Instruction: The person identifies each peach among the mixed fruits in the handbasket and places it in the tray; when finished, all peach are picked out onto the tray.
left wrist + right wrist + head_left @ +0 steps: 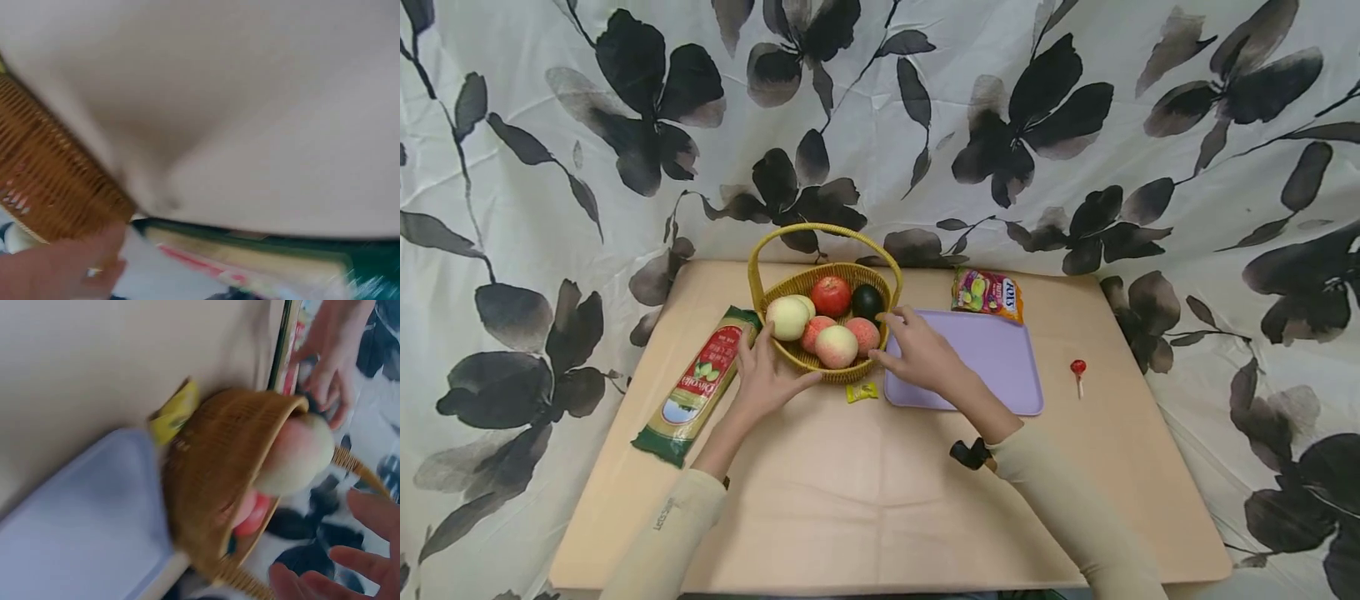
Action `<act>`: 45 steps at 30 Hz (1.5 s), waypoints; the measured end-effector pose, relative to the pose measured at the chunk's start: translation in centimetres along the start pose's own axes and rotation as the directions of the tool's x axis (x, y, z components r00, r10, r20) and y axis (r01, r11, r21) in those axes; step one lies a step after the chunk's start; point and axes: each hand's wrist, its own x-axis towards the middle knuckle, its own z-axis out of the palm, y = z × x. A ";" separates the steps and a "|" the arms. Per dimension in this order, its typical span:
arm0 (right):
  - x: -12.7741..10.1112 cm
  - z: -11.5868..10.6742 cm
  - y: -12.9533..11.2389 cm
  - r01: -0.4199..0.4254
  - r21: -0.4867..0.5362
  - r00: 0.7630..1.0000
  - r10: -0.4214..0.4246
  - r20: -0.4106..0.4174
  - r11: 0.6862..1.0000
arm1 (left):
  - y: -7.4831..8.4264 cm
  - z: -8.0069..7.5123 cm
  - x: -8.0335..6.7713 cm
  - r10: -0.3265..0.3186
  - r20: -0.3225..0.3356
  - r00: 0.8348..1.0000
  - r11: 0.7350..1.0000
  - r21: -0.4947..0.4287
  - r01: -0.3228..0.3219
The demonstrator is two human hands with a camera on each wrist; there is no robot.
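Note:
A yellow wicker basket (820, 367) with a hoop handle stands at the table's middle back. It holds a red apple (831, 295), a pale apple (787, 317), peaches (837, 346) and a dark avocado (867, 301). My left hand (767, 371) lies against the basket's left front wall, fingers relaxed and thumb along the front. My right hand (917, 350) reaches the basket's right rim with spread fingers. The blurred right wrist view shows the basket (212, 475) and my right hand's fingers (369, 515) straight, slightly apart from it. The left wrist view shows the basket (44, 187) beside my left hand (56, 269).
A lilac tray (992, 358) lies right of the basket, partly under my right hand. A yellow candy (862, 391) sits before the basket. A long pasta pack (700, 383) lies left, a snack bag (987, 294) behind the tray, a red lollipop (1078, 369) far right. A leaf-print cloth surrounds the table (880, 500).

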 end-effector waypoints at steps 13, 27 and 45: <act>6.2 2.0 -5.2 0.087 -0.063 0.965 -0.068 0.253 0.994 | -2.1 0.1 1.9 -0.029 0.118 0.993 0.897 -0.434 0.078; 8.1 3.4 -5.5 0.097 -0.151 0.950 -0.046 0.310 0.984 | -2.2 -0.4 3.1 0.029 0.205 0.978 0.849 -0.521 0.084; 7.9 2.3 -3.6 0.110 0.022 0.953 -0.111 0.283 0.994 | -2.6 -0.3 3.2 0.018 0.211 0.977 0.871 -0.483 0.088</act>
